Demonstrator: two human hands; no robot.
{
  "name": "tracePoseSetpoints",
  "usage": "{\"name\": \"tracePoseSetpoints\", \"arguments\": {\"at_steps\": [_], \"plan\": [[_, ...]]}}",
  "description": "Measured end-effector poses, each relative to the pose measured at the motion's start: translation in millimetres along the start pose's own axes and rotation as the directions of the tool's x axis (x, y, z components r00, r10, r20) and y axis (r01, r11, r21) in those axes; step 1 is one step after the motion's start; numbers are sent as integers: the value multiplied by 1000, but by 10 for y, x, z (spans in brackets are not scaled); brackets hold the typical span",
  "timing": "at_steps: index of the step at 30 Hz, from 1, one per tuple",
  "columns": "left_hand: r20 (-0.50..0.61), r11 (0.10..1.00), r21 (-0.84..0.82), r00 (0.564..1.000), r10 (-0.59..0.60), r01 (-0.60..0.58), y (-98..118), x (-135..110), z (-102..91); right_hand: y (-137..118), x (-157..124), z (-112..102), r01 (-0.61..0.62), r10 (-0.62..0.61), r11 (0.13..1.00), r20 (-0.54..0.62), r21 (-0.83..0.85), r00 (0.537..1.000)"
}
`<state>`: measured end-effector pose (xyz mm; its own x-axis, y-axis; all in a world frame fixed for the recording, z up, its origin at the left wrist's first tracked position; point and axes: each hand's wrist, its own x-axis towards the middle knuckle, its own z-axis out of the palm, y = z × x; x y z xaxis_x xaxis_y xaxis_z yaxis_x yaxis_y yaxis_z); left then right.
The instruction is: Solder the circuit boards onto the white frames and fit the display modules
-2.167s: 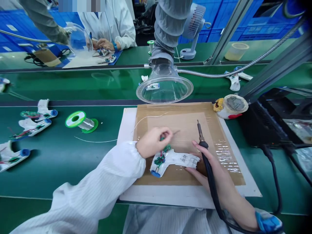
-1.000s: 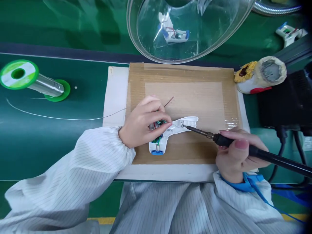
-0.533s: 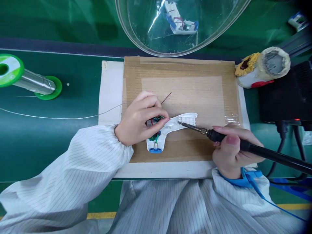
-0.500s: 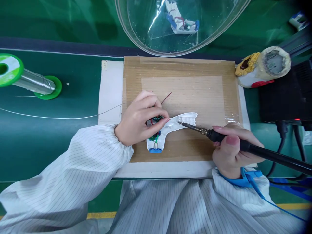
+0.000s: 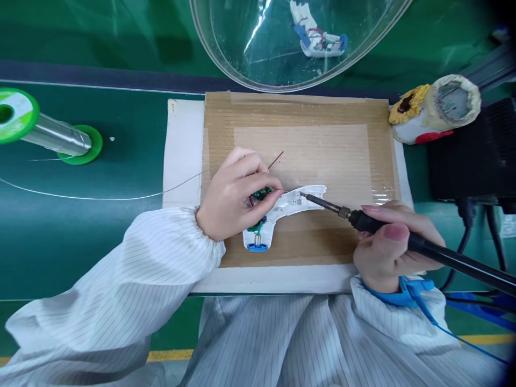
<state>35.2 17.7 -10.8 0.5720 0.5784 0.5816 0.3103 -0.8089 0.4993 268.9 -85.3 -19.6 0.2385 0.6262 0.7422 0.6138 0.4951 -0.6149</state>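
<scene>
My left hand (image 5: pixel 236 193) pinches a white plastic housing (image 5: pixel 300 200) with a blue end cap (image 5: pixel 257 247), its fingers over a small green circuit board (image 5: pixel 260 194). A red wire (image 5: pixel 276 158) pokes out past my fingers. My right hand (image 5: pixel 393 242) grips a black-handled soldering iron (image 5: pixel 365 221), whose tip sits just over the housing's upper edge; I cannot tell if it touches. A thin solder wire (image 5: pixel 121 198) runs across the bench and into my left hand's grip, its end hidden.
The housing rests on a taped cardboard mat (image 5: pixel 298 115) over white board. A solder spool (image 5: pixel 52 134) stands at left, a tip-cleaner holder (image 5: pixel 435 110) at upper right, and a black soldering station (image 5: pixel 471 156) at right. A clear fume hood (image 5: pixel 298 43) hangs above.
My view has tilted down from the bench onto my hands. The iron has come over to the housing, and its tip has shifted slightly up and right since the last moment.
</scene>
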Motion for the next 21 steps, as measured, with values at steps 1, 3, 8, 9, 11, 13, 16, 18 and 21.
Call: {"name": "tracePoseSetpoints", "arguments": {"at_steps": [1, 3, 8, 9, 11, 13, 16, 18, 21], "plan": [[1, 1000, 3, 1000, 2, -2, -2, -1, 5, 3, 0, 18, -6, 6, 1000, -9, -3, 1000], [6, 1000, 4, 1000, -4, 3, -7, -3, 13, 8, 1, 43, -14, 14, 1000, -13, -14, 1000], [6, 1000, -9, 1000, -13, 13, -5, -3, 17, 3, -6, 33, -31, 32, 998, 27, -50, 999], [5, 1000, -8, 1000, -14, 14, -4, -3, 17, 3, -9, 28, -27, 29, 998, 28, -56, 999], [10, 1000, -6, 1000, -15, 15, -4, -2, 15, 3, -18, 19, -31, 33, 997, 35, -73, 999], [21, 1000, -10, 1000, -13, 13, -9, -2, 14, 6, -24, 17, -42, 45, 995, 43, -88, 998], [28, 1000, -17, 1000, -1, 2, -19, 0, 14, 12, -27, 20, -39, 42, 996, 37, -75, 998], [25, 1000, -17, 1000, 7, -7, -18, 1, 23, 16, -25, 21, -30, 32, 998, 36, -54, 999], [25, 1000, 1, 1000, 16, -16, 7, 7, 47, 17, -23, 14, -28, 31, 998, 57, -53, 998]]}}
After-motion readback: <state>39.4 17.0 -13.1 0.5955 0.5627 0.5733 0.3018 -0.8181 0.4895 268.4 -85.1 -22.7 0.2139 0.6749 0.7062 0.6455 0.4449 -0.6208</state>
